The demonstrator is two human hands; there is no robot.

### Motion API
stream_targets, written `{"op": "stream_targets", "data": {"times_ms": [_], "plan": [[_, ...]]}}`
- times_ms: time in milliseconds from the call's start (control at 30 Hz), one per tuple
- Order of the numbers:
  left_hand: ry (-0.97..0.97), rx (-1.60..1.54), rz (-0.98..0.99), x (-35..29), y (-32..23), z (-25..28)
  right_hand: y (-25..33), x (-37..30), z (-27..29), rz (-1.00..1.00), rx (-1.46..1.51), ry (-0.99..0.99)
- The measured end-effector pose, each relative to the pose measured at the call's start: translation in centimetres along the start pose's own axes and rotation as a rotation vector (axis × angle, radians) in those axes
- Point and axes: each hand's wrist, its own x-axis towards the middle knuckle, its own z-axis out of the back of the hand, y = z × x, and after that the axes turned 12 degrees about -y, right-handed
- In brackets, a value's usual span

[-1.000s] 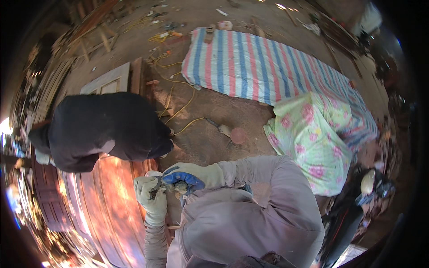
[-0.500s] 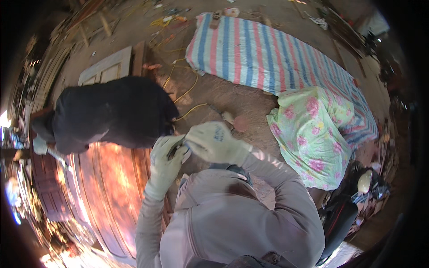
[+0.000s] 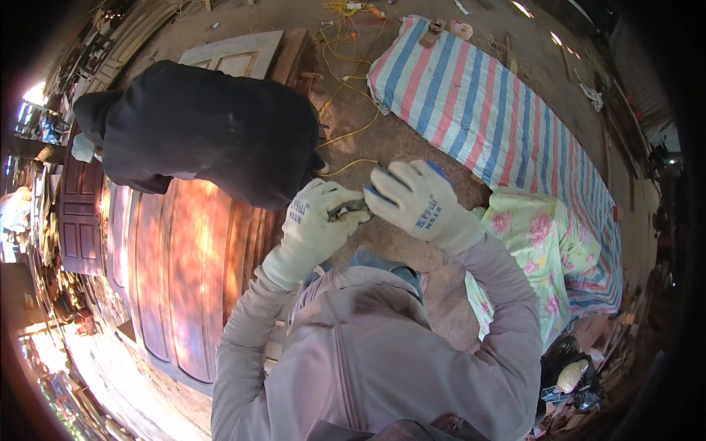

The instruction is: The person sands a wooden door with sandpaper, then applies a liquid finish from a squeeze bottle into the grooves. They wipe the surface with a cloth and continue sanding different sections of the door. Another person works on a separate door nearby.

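Observation:
Both my hands wear pale knitted work gloves with blue on the palm side and meet in front of my chest. My left hand is closed, pinching a small dark grey piece between thumb and fingers. What it is exactly cannot be made out; it looks thin and slightly bent. My right hand comes to the piece's right end, its fingers curled and its fingertips at that end, partly hidden.
A co-worker in dark clothes bends over a reddish-brown wooden door panel at left. A striped sheet and a flowered cloth cover things at right. A yellow cord lies on the floor; a pale panel stands beyond the co-worker.
The view has shifted, so the surroundings sit differently. My hands have drawn slightly apart, with the right hand's fingers moved toward the right and the grey piece more exposed.

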Motion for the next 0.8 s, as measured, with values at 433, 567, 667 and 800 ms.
{"op": "stream_targets", "data": {"times_ms": [433,567,667,800], "plan": [[-0.263,0.298,0.016,-4.0,3.9,-0.7,4.5,-0.3,-6.6,-0.217,0.143,0.133],[-0.347,0.185,0.347,-3.4,3.1,-1.0,6.1,1.5,-7.4,-0.239,-0.108,0.054],[-0.455,-0.107,0.612,-2.9,2.8,-1.5,7.1,3.2,-7.8,-0.378,-0.059,-0.061],[-0.375,0.098,0.396,-3.7,3.6,-1.3,7.0,4.2,-6.9,-0.565,0.173,0.0]]}}
